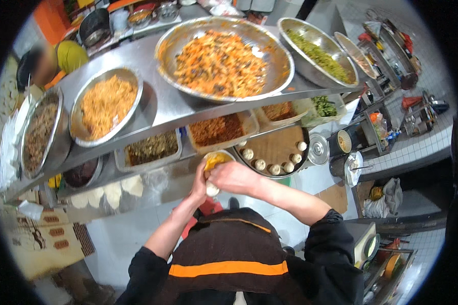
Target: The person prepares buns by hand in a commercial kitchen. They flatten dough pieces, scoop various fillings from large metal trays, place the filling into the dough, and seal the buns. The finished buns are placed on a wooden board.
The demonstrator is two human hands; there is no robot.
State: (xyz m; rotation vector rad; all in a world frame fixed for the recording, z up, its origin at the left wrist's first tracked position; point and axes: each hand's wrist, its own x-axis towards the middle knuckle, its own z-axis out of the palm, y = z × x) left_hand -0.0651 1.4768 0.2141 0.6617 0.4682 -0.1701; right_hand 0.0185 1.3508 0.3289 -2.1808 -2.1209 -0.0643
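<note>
My left hand (199,182) and my right hand (233,177) are together in front of me, closed around a piece of pale dough (212,189) that shows below the fingers. Just beyond them is a bowl with yellow filling (215,159), partly covered by my hands. To the right, several small filled buns (259,164) sit along the edge of a round steamer tray (274,146). Flattened dough wrappers (113,193) lie on the steel counter (145,198) to the left. My fingertips are partly hidden.
A raised steel shelf (168,103) holds a large metal bowl of shredded orange filling (221,65) and other bowls of filling. Under it stand plastic tubs, one with reddish mince (215,129). A metal lid (318,148) lies right of the steamer. A co-worker (70,57) is at the far left.
</note>
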